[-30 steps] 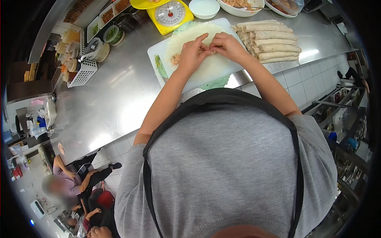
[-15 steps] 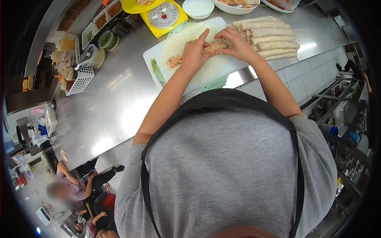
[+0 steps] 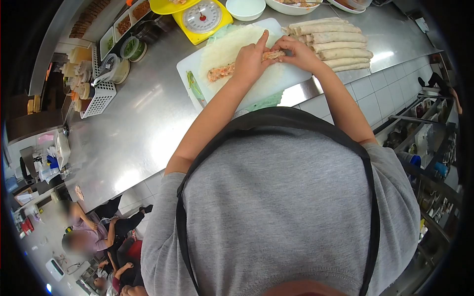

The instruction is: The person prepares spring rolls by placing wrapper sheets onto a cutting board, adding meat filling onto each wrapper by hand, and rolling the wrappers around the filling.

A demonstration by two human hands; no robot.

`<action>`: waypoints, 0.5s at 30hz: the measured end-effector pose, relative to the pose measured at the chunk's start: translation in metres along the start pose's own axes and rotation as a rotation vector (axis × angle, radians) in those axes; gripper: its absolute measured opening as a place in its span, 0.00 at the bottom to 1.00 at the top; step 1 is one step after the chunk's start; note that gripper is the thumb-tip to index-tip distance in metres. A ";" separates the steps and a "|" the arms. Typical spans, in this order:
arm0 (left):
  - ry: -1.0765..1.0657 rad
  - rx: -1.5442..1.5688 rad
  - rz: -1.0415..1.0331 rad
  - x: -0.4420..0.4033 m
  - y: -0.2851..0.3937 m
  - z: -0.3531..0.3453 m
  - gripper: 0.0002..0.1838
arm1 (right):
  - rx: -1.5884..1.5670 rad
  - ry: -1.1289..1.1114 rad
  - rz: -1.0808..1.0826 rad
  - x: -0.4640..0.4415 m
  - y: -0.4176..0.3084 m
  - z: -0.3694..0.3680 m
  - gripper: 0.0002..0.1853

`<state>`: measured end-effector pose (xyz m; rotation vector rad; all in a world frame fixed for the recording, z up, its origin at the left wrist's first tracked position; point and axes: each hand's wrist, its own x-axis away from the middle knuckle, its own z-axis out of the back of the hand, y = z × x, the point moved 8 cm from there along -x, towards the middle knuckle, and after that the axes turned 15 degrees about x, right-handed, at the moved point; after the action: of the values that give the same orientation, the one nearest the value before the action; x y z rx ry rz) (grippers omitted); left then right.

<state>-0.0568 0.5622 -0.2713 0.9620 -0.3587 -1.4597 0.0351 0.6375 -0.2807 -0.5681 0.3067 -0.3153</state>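
A long strip of pinkish minced filling (image 3: 220,73) lies across a pale, thin wrapper sheet (image 3: 215,55) on a white cutting board (image 3: 186,65). My left hand (image 3: 250,62) straddles the strip near its middle, index finger pointing up, thumb and other fingers closed about the filling. At the strip's right end, my right hand (image 3: 299,54) pinches it with bent fingers and thumb. Part of the filling is hidden under my left hand. Green strips of leaf (image 3: 195,88) lie at the board's left edge. Right of my right hand is a stack of finished-looking rolls (image 3: 340,45).
Behind the board stand a yellow dial scale (image 3: 202,19), a pale bowl (image 3: 245,9) and a white bowl of filling (image 3: 294,6). A white basket of bottles (image 3: 98,101) and a tub of chopped greens (image 3: 133,49) stand left on the steel counter (image 3: 143,113). People sit at lower left.
My left hand has shifted slightly right along the strip, uncovering more filling on its left. The strip's right part looks narrower between my hands. My right hand moved a little right.
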 end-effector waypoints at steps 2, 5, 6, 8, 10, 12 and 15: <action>-0.026 -0.005 -0.057 0.005 0.004 0.005 0.45 | -0.007 0.000 0.014 0.000 0.000 -0.001 0.14; -0.057 0.024 0.026 0.020 -0.011 0.024 0.45 | -0.008 0.006 0.016 0.001 -0.004 0.001 0.15; -0.052 0.022 0.032 0.028 -0.014 0.032 0.45 | -0.004 0.010 0.007 0.001 -0.006 0.001 0.15; -0.035 0.003 0.125 0.042 -0.027 0.050 0.45 | -0.002 0.005 0.000 0.001 -0.006 0.001 0.15; -0.014 0.021 0.124 0.053 -0.031 0.064 0.44 | -0.003 0.001 -0.008 0.000 -0.005 0.001 0.15; 0.005 0.047 0.121 0.061 -0.032 0.075 0.44 | 0.034 -0.050 0.000 -0.002 -0.005 0.000 0.16; 0.009 0.124 0.246 0.071 -0.044 0.085 0.44 | 0.139 -0.130 -0.024 -0.007 -0.012 0.003 0.17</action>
<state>-0.1385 0.4753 -0.2759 0.9861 -0.5470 -1.2199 0.0272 0.6317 -0.2699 -0.4529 0.1513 -0.3183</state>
